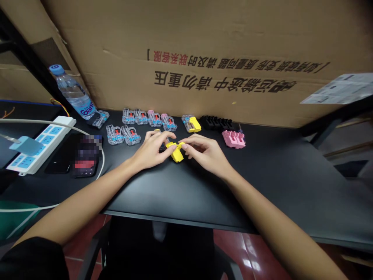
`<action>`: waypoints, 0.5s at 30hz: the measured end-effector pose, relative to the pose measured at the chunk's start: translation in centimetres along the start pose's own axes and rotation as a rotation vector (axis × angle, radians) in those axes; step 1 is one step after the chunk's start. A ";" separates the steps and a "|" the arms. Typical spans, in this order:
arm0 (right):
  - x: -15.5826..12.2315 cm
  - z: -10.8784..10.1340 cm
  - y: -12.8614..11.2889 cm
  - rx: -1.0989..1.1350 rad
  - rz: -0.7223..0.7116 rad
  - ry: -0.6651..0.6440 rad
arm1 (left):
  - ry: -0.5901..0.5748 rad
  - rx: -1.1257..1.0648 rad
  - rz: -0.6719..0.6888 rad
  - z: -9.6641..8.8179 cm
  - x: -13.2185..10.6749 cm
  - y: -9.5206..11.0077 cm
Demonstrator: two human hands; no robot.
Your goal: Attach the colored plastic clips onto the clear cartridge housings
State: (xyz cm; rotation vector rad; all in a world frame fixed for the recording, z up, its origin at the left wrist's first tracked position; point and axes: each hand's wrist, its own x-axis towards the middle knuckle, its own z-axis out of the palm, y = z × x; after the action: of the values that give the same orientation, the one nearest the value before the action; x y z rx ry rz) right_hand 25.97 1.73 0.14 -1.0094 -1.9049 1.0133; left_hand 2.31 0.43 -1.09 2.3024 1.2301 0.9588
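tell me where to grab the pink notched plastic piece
Probably pinch the pink notched plastic piece across its long sides, coming from the near right over the black table. The black notched piece sits just behind it, so the near side looks freer, and the notches give fingers edges to catch. The right hand is closest.

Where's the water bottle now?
In the head view, the water bottle sits far left on the black desk, beyond the white power strip, beside the cardboard box.
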 end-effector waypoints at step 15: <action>0.0 0.7 -0.1 0.153 0.098 0.005 | -0.030 0.034 0.018 0.0 0.1 -0.1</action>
State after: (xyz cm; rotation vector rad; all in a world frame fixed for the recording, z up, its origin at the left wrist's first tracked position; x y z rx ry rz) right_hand 25.36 1.52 -0.07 -1.0229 -1.7584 1.1927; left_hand 2.29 0.52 -1.08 2.3496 1.2242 0.9132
